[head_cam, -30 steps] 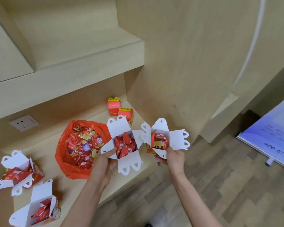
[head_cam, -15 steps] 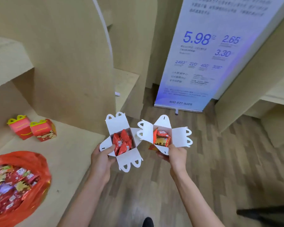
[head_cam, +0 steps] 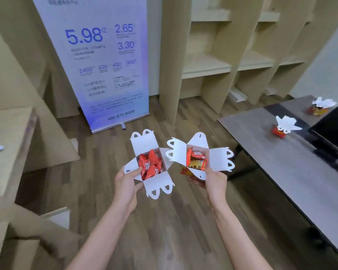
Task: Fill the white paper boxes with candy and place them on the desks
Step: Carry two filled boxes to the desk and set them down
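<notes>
The left hand (head_cam: 127,182) pinches one box (head_cam: 144,151), and the right hand (head_cam: 215,179) pinches the other box (head_cam: 200,151). The thin paper looks light and bendy, so hold them low, under the candy (head_cam: 149,166).

Your left hand (head_cam: 127,184) holds one open white paper box (head_cam: 149,164) with red candy packets (head_cam: 150,166) in it. Just beside it on the right, your right hand (head_cam: 215,181) holds a second open white paper box (head_cam: 199,156), also with candy inside. Both are above the wooden plank floor (head_cam: 174,221). To your right stands the grey surface (head_cam: 281,158); on it are two more filled boxes (head_cam: 284,126), one behind the other. Ahead on the left, a tall printed banner (head_cam: 103,61) stands on the floor, with pale wooden shelves (head_cam: 207,65) to its right.
</notes>
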`<state>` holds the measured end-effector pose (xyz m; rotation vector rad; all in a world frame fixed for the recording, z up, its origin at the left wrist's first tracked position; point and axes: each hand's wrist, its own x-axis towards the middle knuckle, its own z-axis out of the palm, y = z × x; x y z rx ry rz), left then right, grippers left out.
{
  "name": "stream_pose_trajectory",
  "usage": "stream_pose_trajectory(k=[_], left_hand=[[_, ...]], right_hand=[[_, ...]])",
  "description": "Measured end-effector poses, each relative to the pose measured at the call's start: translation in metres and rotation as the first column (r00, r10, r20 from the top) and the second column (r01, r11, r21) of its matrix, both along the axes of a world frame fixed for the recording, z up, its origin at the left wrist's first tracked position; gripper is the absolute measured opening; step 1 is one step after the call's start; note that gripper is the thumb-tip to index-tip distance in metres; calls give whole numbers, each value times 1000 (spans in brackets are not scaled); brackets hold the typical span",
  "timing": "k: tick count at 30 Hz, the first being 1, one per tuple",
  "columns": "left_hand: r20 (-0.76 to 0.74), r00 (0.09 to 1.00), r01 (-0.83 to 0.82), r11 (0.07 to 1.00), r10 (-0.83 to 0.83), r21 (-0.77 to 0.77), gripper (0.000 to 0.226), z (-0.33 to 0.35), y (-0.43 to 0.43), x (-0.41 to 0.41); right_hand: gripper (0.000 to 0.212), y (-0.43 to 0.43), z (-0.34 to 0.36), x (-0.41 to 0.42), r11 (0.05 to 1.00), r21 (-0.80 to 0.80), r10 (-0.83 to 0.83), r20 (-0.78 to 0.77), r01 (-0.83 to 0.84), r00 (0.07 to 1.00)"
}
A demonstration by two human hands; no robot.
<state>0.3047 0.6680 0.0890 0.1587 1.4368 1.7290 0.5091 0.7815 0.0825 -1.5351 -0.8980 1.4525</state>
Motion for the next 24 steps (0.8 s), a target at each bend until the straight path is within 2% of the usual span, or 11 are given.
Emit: stream_pose_trajectory(k=[4, 10, 13, 18, 24], left_hand=[[-12, 993, 114, 993, -115, -19, 29, -1, 68, 87], [20, 961, 278, 960, -277, -17, 30, -8, 155, 204], [20, 926, 378, 926, -378, 2, 31, -9, 194, 258], [20, 863, 506, 863, -506, -5, 35, -13, 255, 336], [29, 814, 581, 814, -580, -27, 36, -31, 332, 406]], right_hand=[[19, 46, -10, 101, 991, -48, -124, -25, 122, 992], [15, 84, -3, 238, 949, 25, -312, -76, 315, 947], [18, 96, -4, 299, 919, 8, -391, -119, 394, 913], [21, 111, -13, 380, 853, -20, -522, -90, 522, 848], [23, 138, -35, 445, 782, -63, -623, -41, 620, 781]])
